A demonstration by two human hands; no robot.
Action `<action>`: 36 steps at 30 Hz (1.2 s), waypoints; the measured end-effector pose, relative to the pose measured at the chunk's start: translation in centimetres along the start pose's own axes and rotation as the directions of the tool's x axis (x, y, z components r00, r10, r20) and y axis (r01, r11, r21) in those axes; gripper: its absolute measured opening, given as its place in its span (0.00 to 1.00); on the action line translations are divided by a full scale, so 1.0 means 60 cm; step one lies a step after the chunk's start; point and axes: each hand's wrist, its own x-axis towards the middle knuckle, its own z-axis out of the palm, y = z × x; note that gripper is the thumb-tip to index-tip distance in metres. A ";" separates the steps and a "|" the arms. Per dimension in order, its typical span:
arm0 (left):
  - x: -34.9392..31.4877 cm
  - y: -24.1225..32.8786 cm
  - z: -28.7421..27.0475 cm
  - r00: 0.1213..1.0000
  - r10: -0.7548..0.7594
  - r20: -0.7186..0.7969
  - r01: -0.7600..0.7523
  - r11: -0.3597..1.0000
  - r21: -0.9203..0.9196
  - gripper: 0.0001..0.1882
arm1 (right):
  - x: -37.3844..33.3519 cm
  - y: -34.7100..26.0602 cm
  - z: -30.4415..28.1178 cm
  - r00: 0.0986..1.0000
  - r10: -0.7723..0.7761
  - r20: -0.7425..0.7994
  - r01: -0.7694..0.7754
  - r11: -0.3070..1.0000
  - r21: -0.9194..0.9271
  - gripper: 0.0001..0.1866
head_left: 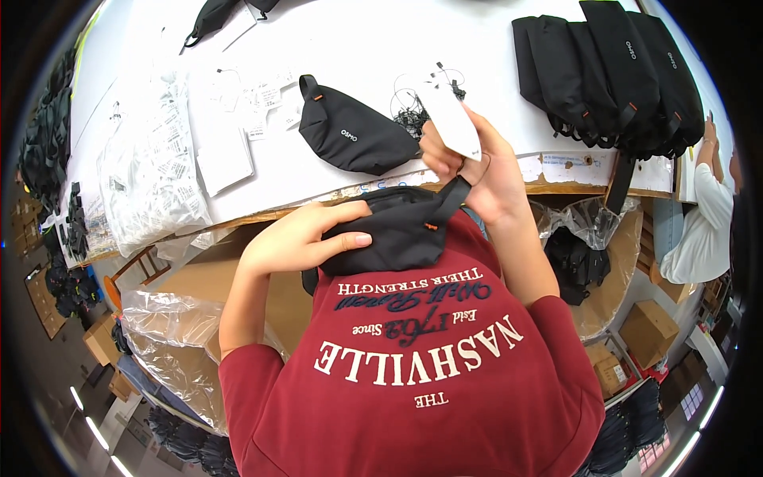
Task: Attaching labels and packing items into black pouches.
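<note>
Occupying the clamped left hand (298, 238): one black fabric waist bag (393, 238). Right hand (494, 171) is pinching one white rectangular card tag (450, 119) beside its strap (451, 200), attachment unclear. Beyond left hand, one black crescent-shaped pouch (350, 135) is lying, no tag showing.

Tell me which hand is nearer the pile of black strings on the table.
Right. The right hand, holding a white tag, is close beside the black strings; the left hand is farther off, gripping a black bag.
</note>
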 end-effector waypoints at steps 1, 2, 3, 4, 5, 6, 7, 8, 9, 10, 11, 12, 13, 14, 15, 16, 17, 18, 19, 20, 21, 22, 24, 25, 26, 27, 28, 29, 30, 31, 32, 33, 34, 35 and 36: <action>-0.001 -0.003 -0.001 1.000 0.009 0.006 -0.009 1.000 0.006 0.14 | 0.008 -0.006 -0.005 0.995 -0.057 -0.077 0.058 0.998 0.005 0.15; -0.002 -0.004 -0.001 1.000 0.018 0.012 -0.018 1.000 0.012 0.14 | 0.013 -0.011 -0.009 0.981 -0.114 -0.154 0.116 0.993 0.005 0.14; -0.002 -0.003 -0.001 0.998 0.055 -0.025 -0.055 0.998 -0.002 0.14 | 0.013 -0.016 -0.009 0.946 -0.221 -0.235 0.217 0.975 -0.046 0.14; -0.008 0.004 0.000 0.995 0.018 -0.096 -0.017 1.000 0.009 0.14 | 0.026 -0.030 -0.038 0.934 -0.352 -0.066 0.336 0.924 -0.180 0.13; -0.011 0.012 -0.002 0.987 -0.017 -0.159 0.020 1.000 0.019 0.15 | 0.034 -0.043 -0.045 0.884 -0.454 0.114 0.467 0.837 -0.284 0.13; -0.009 0.017 -0.007 0.981 0.000 -0.193 0.016 0.997 0.079 0.15 | 0.035 -0.043 -0.044 0.802 -0.593 0.075 0.573 0.727 -0.378 0.08; -0.008 0.018 -0.012 0.972 0.013 -0.234 0.019 0.990 0.136 0.16 | 0.029 -0.048 -0.037 0.804 -0.589 0.081 0.571 0.729 -0.378 0.08; -0.004 0.018 -0.012 0.965 0.044 -0.260 -0.002 0.987 0.158 0.14 | 0.020 -0.051 -0.033 0.776 -0.610 0.162 0.578 0.584 -0.570 0.09; 0.000 0.020 -0.013 0.963 0.041 -0.267 0.001 0.988 0.156 0.14 | 0.011 -0.054 -0.027 0.751 -0.611 0.249 0.564 0.397 -0.724 0.10; 0.006 0.026 -0.015 0.961 0.072 -0.266 0.000 0.966 0.260 0.14 | -0.002 -0.053 -0.008 0.786 -0.564 0.251 0.505 0.353 -0.788 0.11; 0.011 0.033 -0.014 0.959 0.101 -0.264 0.000 0.933 0.360 0.13 | -0.011 -0.050 0.010 0.815 -0.505 0.284 0.470 0.290 -0.834 0.11; 0.016 0.041 -0.009 0.956 0.110 -0.272 0.018 0.904 0.428 0.10 | -0.015 -0.047 0.020 0.830 -0.434 0.352 0.444 0.131 -0.886 0.11; 0.020 0.043 -0.005 0.954 0.111 -0.277 0.020 0.903 0.429 0.10 | -0.017 -0.045 0.027 0.843 -0.352 0.406 0.421 -0.035 -0.906 0.11; 0.025 0.042 -0.002 0.908 0.247 -0.338 -0.064 0.880 0.472 0.10 | -0.018 -0.042 0.032 0.864 -0.268 0.426 0.386 -0.191 -0.903 0.12; 0.029 0.039 0.000 0.839 0.379 -0.389 -0.140 0.843 0.519 0.11 | -0.020 -0.039 0.033 0.857 -0.158 0.491 0.412 -0.360 -0.837 0.12; 0.037 0.030 -0.004 0.772 0.539 -0.336 -0.261 0.751 0.606 0.10 | -0.021 -0.032 0.031 0.869 -0.097 0.485 0.410 -0.406 -0.816 0.12; 0.040 0.026 -0.004 0.769 0.585 -0.258 -0.276 0.669 0.690 0.10 | -0.020 -0.023 0.026 0.879 -0.036 0.476 0.411 -0.451 -0.792 0.13; 0.041 0.015 -0.001 0.805 0.557 -0.203 -0.294 0.672 0.680 0.10 | -0.019 -0.019 0.019 0.894 0.051 0.446 0.414 -0.476 -0.776 0.12; 0.039 0.007 0.000 0.837 0.526 -0.151 -0.306 0.678 0.668 0.09 | -0.017 -0.014 0.013 0.889 0.057 0.454 0.424 -0.477 -0.770 0.12; 0.036 0.009 -0.006 0.900 0.418 -0.126 -0.266 0.754 0.601 0.08 | -0.014 -0.010 0.007 0.873 0.051 0.486 0.465 -0.390 -0.795 0.12; 0.035 0.005 -0.013 0.900 0.415 -0.135 -0.256 0.754 0.605 0.08 | -0.013 -0.008 0.003 0.856 0.043 0.515 0.503 -0.299 -0.811 0.12; 0.036 -0.004 -0.021 0.917 0.357 -0.180 -0.236 0.847 0.475 0.08 | -0.013 -0.010 -0.002 0.814 0.048 0.579 0.574 -0.221 -0.789 0.13; 0.040 -0.030 -0.038 0.907 0.262 -0.330 -0.220 0.962 0.162 0.07 | -0.017 -0.011 -0.006 0.815 0.062 0.576 0.570 -0.261 -0.779 0.14; 0.051 -0.057 -0.053 0.814 0.285 -0.506 -0.256 0.958 0.128 0.07 | -0.019 -0.009 -0.009 0.825 0.064 0.562 0.553 -0.300 -0.777 0.14; 0.058 -0.094 -0.083 0.722 0.216 -0.657 -0.154 0.976 0.152 0.08 | -0.018 -0.006 -0.012 0.839 0.042 0.542 0.531 -0.277 -0.801 0.14; 0.070 -0.139 -0.106 0.507 0.145 -0.850 0.018 0.984 0.179 0.11 | -0.016 -0.005 -0.014 0.835 0.047 0.547 0.537 -0.278 -0.796 0.14; 0.075 -0.163 -0.126 0.316 0.081 -0.945 0.290 0.940 0.178 0.14 | -0.012 -0.005 -0.015 0.839 0.045 0.543 0.533 -0.271 -0.801 0.13; 0.079 -0.193 -0.141 0.311 0.081 -0.947 0.295 0.939 0.177 0.14 | -0.009 -0.006 -0.015 0.840 0.045 0.540 0.531 -0.263 -0.805 0.12; 0.081 -0.224 -0.153 0.271 0.068 -0.960 0.354 0.921 0.164 0.14 | -0.006 -0.006 -0.014 0.837 0.049 0.545 0.537 -0.261 -0.802 0.12; 0.084 -0.230 -0.157 0.233 0.067 -0.970 0.399 0.903 0.158 0.15 | -0.008 -0.002 -0.013 0.811 0.026 0.585 0.568 -0.273 -0.776 0.11; 0.085 -0.237 -0.158 0.230 0.076 -0.970 0.393 0.905 0.164 0.15 | -0.012 0.000 -0.012 0.782 0.005 0.623 0.599 -0.285 -0.749 0.10; 0.086 -0.243 -0.159 0.234 0.105 -0.966 0.299 0.938 0.175 0.15 | -0.016 0.000 -0.010 0.779 0.002 0.627 0.600 -0.293 -0.745 0.10; 0.090 -0.232 -0.160 0.245 0.128 -0.961 0.207 0.961 0.181 0.14 | -0.018 -0.006 -0.008 0.765 -0.029 0.644 0.599 -0.336 -0.727 0.10; 0.091 -0.221 -0.159 0.249 0.129 -0.960 0.205 0.962 0.182 0.14 | -0.019 -0.011 -0.005 0.748 -0.059 0.661 0.595 -0.380 -0.708 0.09; 0.089 -0.210 -0.153 0.202 0.131 -0.971 0.078 0.986 0.149 0.13 | -0.018 -0.017 -0.001 0.750 -0.062 0.658 0.592 -0.382 -0.710 0.09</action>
